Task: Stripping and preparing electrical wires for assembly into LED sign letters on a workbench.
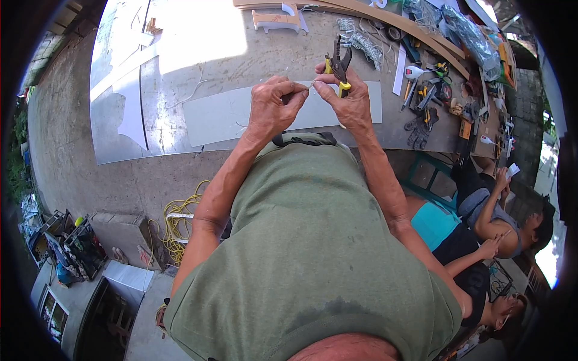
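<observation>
My left hand [274,107] is closed in a pinch, thumb against forefinger, over the metal-topped table [235,75]. Its fingertips almost meet those of my right hand [350,103], with a tiny thin piece between them, too small to name. Wire-stripping pliers [339,63] with dark jaws and yellow handles are held in my right hand, jaws pointing to the far side. The same hand's thumb and forefinger pinch towards the left. Beneath both hands lies a long pale grey panel [211,117] along the table's near edge.
A white-edged letter-shaped piece [278,21] and coiled wire bundles [364,48] lie farther back. Tools, glue bottles and a dark glove [421,128] crowd the right side. Two people sit at the right. Yellow cable [176,222] is heaped on the floor at left.
</observation>
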A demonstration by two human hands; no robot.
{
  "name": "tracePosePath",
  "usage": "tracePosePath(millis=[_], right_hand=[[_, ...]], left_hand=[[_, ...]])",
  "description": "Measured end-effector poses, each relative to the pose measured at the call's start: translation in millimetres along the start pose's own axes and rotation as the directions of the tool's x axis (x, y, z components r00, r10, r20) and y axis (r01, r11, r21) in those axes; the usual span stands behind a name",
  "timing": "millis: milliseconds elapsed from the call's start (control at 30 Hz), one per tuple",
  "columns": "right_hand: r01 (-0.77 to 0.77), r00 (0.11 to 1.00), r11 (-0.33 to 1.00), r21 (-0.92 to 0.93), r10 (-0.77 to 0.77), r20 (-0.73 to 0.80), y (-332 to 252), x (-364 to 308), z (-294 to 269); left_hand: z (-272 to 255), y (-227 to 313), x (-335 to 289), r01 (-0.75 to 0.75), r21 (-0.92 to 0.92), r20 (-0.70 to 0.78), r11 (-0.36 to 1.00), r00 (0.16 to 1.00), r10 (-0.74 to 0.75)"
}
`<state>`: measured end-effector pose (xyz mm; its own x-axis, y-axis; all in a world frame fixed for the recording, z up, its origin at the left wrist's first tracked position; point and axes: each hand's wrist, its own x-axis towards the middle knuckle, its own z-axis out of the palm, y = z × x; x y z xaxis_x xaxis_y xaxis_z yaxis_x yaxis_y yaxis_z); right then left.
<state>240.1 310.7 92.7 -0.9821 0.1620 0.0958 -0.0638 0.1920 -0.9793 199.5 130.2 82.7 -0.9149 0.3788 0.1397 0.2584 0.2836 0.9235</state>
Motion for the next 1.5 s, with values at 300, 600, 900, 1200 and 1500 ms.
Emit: tracePosePath(millis=[300,600,900,1200,1500], right_hand=[[0.195,0.981,0.966,-0.168,-0.192,0.035,-3.9,4.8,-1.8],[0.251,0.968,0.927,-0.279,-0.235,0.093,-16.5,2.6,-0.2],[0.283,0.959,0.917,-0.281,-0.280,0.051,-18.9,-0.9,9.9],[0.111,0.994,0.990,-0.092,-0.110,0.013,-26.5,-6.6,17.4],[-0.259,0.959,0.928,0.268,0.279,-0.039,-13.7,-15.3,17.9]], left_hand=[[-1.8,7.5,2.1,-0.093,-0.010,-0.043,0.996,0.995,0.093],[-3.6,3.1,8.2,0.225,-0.335,0.116,0.915,0.973,-0.197],[-0.4,-10.4,5.8,0.267,-0.467,0.180,0.843,0.962,-0.205],[6.4,-12.8,0.8,0.284,-0.686,0.212,0.670,0.959,-0.190],[15.5,-22.2,-1.2,0.190,-0.509,0.236,0.839,0.969,-0.077]])
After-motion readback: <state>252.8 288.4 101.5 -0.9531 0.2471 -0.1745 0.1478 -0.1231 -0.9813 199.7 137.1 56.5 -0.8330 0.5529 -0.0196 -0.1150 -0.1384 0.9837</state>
